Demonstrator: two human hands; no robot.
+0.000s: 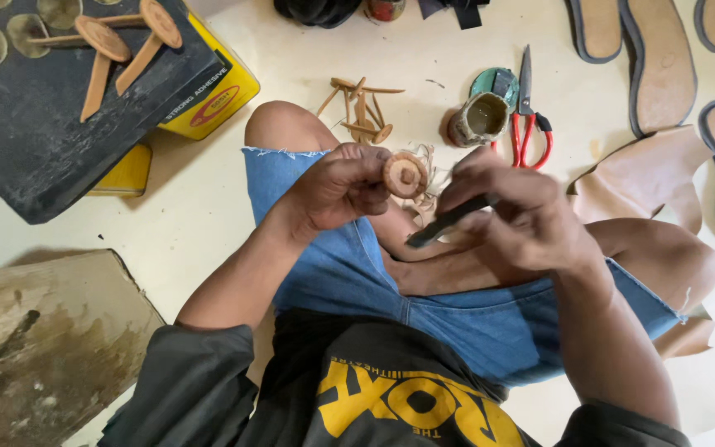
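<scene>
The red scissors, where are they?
In the head view the red scissors lie on the floor at upper right, beside a small glue pot, left of the shoe soles.

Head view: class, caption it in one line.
Left hand holds a round tan piece; right hand holds a dark tool.

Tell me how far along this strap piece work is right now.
Done, by the look of it: several round-headed strap pieces lie on the black board, and more sit on the floor. In hand: the left hand holds one round piece while the right hand holds a dark tool beside it. Left: the soles lie bare, without straps.
</scene>
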